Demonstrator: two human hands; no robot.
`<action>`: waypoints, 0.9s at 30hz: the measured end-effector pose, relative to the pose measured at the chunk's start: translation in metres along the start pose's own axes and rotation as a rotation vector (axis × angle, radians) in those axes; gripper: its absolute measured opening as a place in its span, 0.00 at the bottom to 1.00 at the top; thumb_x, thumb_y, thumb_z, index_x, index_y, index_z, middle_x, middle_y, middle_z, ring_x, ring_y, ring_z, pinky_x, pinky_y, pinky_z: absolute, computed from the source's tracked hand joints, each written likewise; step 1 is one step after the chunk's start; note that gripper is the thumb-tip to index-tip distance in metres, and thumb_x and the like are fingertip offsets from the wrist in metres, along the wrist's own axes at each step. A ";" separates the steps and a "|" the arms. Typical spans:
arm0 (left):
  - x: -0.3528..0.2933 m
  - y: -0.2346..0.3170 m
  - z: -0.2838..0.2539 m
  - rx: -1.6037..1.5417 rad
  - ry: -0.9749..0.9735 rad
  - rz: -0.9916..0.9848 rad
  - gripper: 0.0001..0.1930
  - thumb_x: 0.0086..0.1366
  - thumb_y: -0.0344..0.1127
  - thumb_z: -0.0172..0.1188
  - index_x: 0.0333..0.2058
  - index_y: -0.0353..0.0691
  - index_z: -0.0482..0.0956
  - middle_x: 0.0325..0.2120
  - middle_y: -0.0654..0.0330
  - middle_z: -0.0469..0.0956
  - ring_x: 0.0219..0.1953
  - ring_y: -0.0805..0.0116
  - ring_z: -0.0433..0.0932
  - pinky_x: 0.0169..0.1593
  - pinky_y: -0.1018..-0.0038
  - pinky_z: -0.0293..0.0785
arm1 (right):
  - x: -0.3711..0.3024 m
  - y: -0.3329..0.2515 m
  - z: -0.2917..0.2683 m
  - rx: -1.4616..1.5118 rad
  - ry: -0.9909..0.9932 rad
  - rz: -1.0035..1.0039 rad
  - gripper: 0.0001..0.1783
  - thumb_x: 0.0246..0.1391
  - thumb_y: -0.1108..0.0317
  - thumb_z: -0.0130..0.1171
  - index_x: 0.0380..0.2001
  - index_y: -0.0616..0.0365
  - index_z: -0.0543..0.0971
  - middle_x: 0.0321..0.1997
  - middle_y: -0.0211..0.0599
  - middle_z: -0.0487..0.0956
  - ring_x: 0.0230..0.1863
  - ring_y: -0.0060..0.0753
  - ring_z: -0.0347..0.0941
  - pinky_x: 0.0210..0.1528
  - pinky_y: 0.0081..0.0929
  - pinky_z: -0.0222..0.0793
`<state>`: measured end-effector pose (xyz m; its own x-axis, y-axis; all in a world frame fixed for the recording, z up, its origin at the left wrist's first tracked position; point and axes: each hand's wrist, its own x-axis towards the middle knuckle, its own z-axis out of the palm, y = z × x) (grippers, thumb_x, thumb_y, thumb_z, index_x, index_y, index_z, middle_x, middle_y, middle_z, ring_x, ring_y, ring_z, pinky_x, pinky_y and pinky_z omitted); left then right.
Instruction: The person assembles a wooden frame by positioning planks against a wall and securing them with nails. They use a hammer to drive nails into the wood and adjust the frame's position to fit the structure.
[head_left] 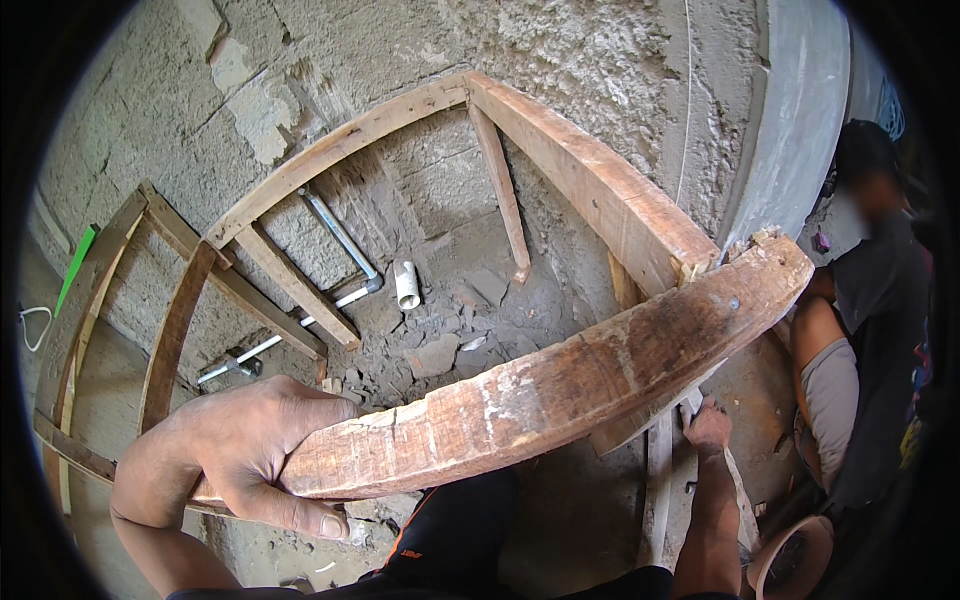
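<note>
1. Left hand (255,435) is being wrapped over the curved beam (560,390), thumb pressed on the near face and fingers going over the top edge, so yeah, that beam is definitely being gripped.
2. Right hand (708,428) is being held low, under the beam's right end, fingers curled by a pale piece of wood (692,403). Can't tell if anything's actually being clamped there.
3. That thick, scuffed beam is being held along the near edge of the wooden frame (350,130), its right end sitting by the frame's near right corner, where the heavy right-hand timber (600,195) is ending too.
4. Inside the frame, one slat (498,180) is being carried at the far corner and another (290,285) nearer the left edge, both angled down toward the floor.
5. Broken rubble (435,355) is being framed between those edges, with a short white pipe piece (405,285) lying on top. Behind it, a grey pipe (338,235) is being joined to a white one (255,358) by a dark elbow.
6. Past the frame's right corner, a dark top and pale shorts are being worn by another person (885,300), near a reddish bucket (790,560).
</note>
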<state>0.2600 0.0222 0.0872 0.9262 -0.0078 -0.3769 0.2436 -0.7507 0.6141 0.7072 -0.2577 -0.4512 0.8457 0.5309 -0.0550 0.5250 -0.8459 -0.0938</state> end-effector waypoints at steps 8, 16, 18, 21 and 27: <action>0.000 -0.001 0.004 -0.035 0.049 0.022 0.28 0.57 0.44 0.81 0.48 0.33 0.80 0.30 0.51 0.84 0.32 0.50 0.86 0.37 0.60 0.80 | 0.000 0.000 0.001 -0.009 -0.011 0.008 0.32 0.61 0.39 0.63 0.48 0.59 0.75 0.44 0.55 0.87 0.46 0.59 0.86 0.51 0.50 0.81; 0.001 -0.003 0.005 -0.034 0.060 0.043 0.29 0.57 0.45 0.81 0.49 0.33 0.81 0.31 0.51 0.84 0.33 0.50 0.86 0.38 0.60 0.80 | 0.001 0.000 0.001 -0.011 -0.011 0.020 0.33 0.61 0.38 0.64 0.48 0.59 0.76 0.41 0.54 0.87 0.45 0.56 0.86 0.49 0.49 0.82; 0.000 -0.003 0.005 -0.038 0.059 0.046 0.29 0.57 0.45 0.81 0.49 0.33 0.81 0.31 0.51 0.84 0.33 0.50 0.87 0.38 0.60 0.80 | 0.001 0.000 0.000 -0.016 -0.019 0.023 0.33 0.61 0.38 0.64 0.48 0.59 0.76 0.41 0.53 0.87 0.44 0.57 0.86 0.49 0.49 0.82; 0.001 -0.002 0.006 -0.035 0.068 0.054 0.29 0.57 0.45 0.81 0.50 0.33 0.81 0.31 0.51 0.85 0.33 0.50 0.87 0.38 0.60 0.80 | 0.000 -0.001 -0.001 -0.022 -0.013 0.020 0.33 0.61 0.38 0.64 0.48 0.59 0.76 0.41 0.53 0.87 0.44 0.57 0.86 0.49 0.49 0.82; 0.002 -0.001 0.004 -0.039 0.053 0.048 0.28 0.57 0.44 0.81 0.49 0.34 0.81 0.32 0.51 0.85 0.33 0.50 0.87 0.38 0.61 0.81 | 0.001 -0.001 0.001 -0.018 -0.002 0.015 0.33 0.61 0.38 0.64 0.48 0.59 0.76 0.43 0.53 0.87 0.45 0.57 0.86 0.49 0.49 0.82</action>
<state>0.2603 0.0205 0.0832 0.9507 -0.0070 -0.3100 0.2089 -0.7241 0.6573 0.7071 -0.2566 -0.4517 0.8534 0.5181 -0.0580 0.5138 -0.8547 -0.0746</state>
